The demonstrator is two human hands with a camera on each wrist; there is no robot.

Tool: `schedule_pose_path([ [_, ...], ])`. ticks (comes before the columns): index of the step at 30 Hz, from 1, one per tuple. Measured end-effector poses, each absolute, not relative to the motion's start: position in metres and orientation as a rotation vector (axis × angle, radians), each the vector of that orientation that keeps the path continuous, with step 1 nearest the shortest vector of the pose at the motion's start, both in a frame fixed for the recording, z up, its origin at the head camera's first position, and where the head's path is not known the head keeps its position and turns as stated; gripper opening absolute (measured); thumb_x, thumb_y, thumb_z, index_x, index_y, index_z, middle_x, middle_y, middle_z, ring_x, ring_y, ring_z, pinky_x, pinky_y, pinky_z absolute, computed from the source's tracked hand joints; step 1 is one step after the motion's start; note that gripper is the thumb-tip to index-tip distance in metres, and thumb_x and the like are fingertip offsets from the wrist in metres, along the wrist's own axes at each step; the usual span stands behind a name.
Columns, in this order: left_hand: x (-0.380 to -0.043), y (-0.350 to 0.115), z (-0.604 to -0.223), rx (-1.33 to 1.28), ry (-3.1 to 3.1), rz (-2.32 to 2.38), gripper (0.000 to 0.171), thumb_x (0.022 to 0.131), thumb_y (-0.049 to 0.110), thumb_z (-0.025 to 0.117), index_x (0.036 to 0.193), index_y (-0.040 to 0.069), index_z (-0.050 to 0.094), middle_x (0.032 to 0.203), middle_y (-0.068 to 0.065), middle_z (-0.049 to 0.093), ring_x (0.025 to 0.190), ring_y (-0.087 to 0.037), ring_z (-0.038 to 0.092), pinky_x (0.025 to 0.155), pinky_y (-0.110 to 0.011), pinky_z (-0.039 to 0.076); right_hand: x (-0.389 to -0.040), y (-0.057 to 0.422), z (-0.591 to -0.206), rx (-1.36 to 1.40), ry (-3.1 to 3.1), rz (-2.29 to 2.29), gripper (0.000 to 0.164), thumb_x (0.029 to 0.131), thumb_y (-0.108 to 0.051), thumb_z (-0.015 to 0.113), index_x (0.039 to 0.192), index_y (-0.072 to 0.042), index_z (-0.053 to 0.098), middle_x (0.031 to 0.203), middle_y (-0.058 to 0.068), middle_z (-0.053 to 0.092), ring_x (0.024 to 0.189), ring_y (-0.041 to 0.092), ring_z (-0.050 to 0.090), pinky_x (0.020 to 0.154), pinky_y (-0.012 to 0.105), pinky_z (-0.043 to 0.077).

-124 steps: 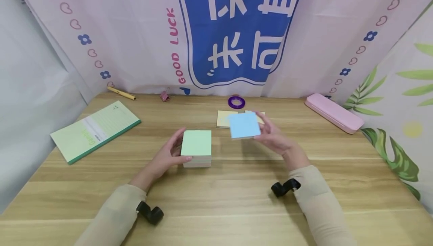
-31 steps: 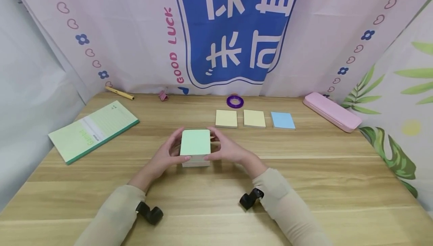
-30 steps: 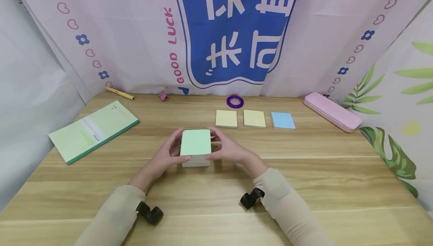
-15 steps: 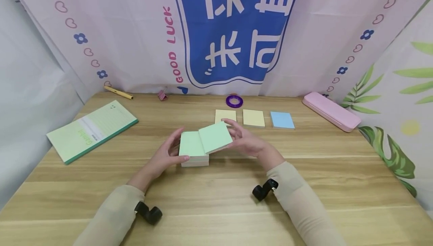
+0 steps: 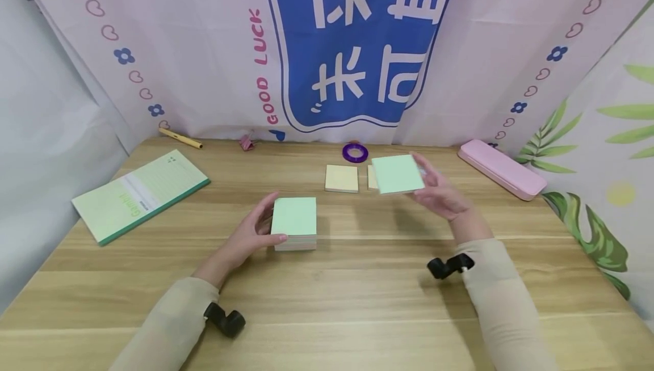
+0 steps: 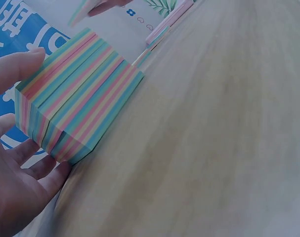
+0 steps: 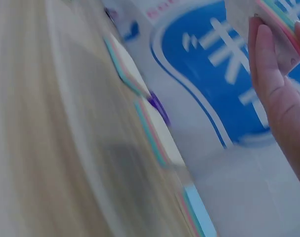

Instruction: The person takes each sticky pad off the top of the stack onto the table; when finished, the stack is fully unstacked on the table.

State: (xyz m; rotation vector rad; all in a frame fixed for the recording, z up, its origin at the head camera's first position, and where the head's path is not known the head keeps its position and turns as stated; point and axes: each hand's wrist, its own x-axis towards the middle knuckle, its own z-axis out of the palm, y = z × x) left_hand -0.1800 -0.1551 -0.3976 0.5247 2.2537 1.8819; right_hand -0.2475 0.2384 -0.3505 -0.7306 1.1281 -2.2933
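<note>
My left hand [image 5: 250,239] grips the left side of a stack of sticky note pads [image 5: 294,218], thumb at the front. The stack stands on the table with a green sheet on top; striped colored edges show in the left wrist view. Off the table, my right hand [image 5: 443,196] pinches one green-topped sticky note pad [image 5: 397,174] by its right side. Behind it, a yellow pad [image 7: 159,131] is partly covered in the head view. A blue pad [image 7: 200,212] is mostly hidden there too. Another yellow pad [image 5: 342,178] lies to the left.
Purple tape [image 5: 355,152] and a pink clip [image 5: 247,143] lie along the back of the table. At left are a green notebook [image 5: 143,195] and a yellow pen [image 5: 181,138]. A pink pencil case [image 5: 502,168] sits at the back right, by the curtain.
My right hand has lifted the green-topped pad off the stack and carried it right and back. Earlier it put the blue pad down right of the yellow ones. The left hand stays on the stack.
</note>
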Motion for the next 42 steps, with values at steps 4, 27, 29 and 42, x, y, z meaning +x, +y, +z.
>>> schedule_pose_path([
  [4,-0.180,-0.155,-0.395,0.521,2.258,1.873,0.083,0.073,0.013,0.069,0.138,0.017,0.018,0.136,-0.011,0.023,0.123,-0.025,0.022,0.097,-0.039,0.024,-0.254,0.285,-0.349,-0.740,1.089,-2.333,0.078,0.073,0.029,0.025,0.136,-0.017,0.020,0.127,0.012,0.036,0.104,0.027,0.046,0.091,0.034,0.035],
  [27,-0.180,-0.157,-0.399,0.507,2.256,1.880,0.082,0.074,0.014,0.069,0.138,0.020,0.018,0.135,-0.012,0.023,0.123,-0.028,0.020,0.096,-0.043,0.023,-0.257,0.408,-0.399,-0.203,0.887,-2.521,0.076,0.083,0.020,0.010,0.134,-0.031,-0.014,0.113,0.015,0.049,0.104,0.031,0.048,0.094,0.036,0.030],
  [29,-0.180,-0.157,-0.399,0.502,2.254,1.876,0.082,0.074,0.015,0.069,0.138,0.019,0.017,0.136,-0.012,0.022,0.123,-0.028,0.020,0.096,-0.044,0.023,-0.256,0.409,-0.402,-0.147,0.900,-2.531,0.077,0.083,0.020,0.011,0.132,-0.031,-0.019,0.110,0.015,0.051,0.102,0.031,0.049,0.095,0.036,0.029],
  [42,-0.179,-0.157,-0.398,0.491,2.233,1.894,0.082,0.075,0.013,0.068,0.138,0.017,0.017,0.135,-0.012,0.022,0.124,-0.027,0.019,0.098,-0.044,0.020,-0.259,0.411,-0.403,0.099,1.017,-2.590,0.078,0.088,0.012,0.027,0.134,-0.034,-0.016,0.117,0.013,0.046,0.092,0.034,0.053,0.094,0.037,0.030],
])
